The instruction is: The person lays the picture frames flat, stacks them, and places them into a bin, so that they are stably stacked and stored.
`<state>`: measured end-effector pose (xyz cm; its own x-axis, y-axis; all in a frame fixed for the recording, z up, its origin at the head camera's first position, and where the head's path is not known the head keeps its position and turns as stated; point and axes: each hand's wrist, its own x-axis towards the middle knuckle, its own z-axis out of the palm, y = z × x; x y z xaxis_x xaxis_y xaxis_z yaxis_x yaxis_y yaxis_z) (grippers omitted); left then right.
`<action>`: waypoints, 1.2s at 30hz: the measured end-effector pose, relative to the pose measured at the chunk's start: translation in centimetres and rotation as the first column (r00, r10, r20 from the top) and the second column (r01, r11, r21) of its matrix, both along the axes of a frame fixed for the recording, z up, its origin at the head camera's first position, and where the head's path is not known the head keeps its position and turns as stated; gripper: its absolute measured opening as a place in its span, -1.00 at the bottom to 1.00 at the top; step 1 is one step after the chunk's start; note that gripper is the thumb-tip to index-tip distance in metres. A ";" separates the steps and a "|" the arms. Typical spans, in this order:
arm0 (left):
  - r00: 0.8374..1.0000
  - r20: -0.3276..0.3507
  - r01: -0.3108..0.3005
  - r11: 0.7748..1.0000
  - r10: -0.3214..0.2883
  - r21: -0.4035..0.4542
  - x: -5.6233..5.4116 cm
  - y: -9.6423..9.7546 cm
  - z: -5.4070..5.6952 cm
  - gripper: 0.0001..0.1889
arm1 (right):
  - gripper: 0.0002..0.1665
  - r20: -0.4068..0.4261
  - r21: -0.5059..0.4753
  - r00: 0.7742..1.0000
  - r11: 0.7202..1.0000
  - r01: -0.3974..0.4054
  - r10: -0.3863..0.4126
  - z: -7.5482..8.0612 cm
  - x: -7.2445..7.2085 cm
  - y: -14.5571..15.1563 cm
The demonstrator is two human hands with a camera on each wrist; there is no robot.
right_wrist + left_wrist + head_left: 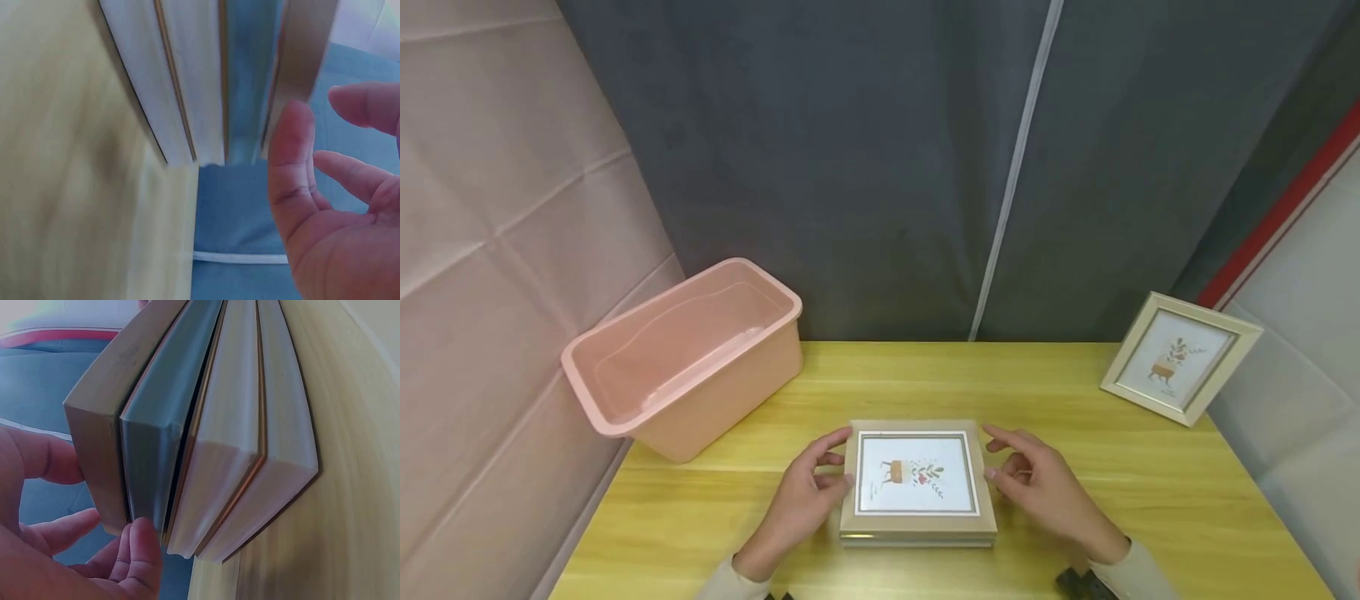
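A stack of several picture frames lies flat in front of me. Its top is a beige picture frame [917, 523] around a sideways print of a plant in a footed pot. Beneath it, the left wrist view shows a blue-grey frame edge [150, 450] and paler edges [231, 419]. My left hand [801, 500] is at the stack's left side, its index fingertip and thumb touching the upper frames' edge. On the opposite side is my right hand [1045, 483], with the thumb [292, 144] against the top frame's side and the other fingers loosely bent, apart from it.
At the back left of the wooden table [925, 379] stands a pink plastic bin [722, 400], its inside partly visible. Another beige picture frame [1223, 354] stands tilted at the back right. A dark curtain [850, 167] hangs behind the table.
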<state>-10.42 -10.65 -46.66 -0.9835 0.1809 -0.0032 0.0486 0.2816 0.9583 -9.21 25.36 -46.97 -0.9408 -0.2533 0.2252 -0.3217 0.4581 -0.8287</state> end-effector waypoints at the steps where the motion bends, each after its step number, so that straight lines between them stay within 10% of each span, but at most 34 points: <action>1: 1.000 -0.001 -0.001 1.000 0.001 0.000 0.0 0.0 0.0 -0.31 | -0.34 -0.002 -0.002 1.000 1.000 0.004 -0.004 0.2 -0.1 0.2; 15: 1.000 -0.016 0.000 1.000 -0.001 -0.016 -0.2 0.0 -0.1 -0.32 | -0.44 -0.096 0.001 0.992 0.997 0.080 -0.080 3.7 -1.1 3.9; 36: 1.000 -0.011 0.003 1.000 -0.004 -0.029 -0.1 0.0 0.1 -0.31 | -0.45 -0.301 0.064 0.923 0.961 0.269 -0.239 8.2 -3.7 11.0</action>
<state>-10.50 -10.64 -46.51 -0.9828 0.1845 0.0026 0.0606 0.3092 0.9491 -12.89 36.37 -38.72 -0.8750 -0.0504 0.4815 -0.4010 0.6327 -0.6625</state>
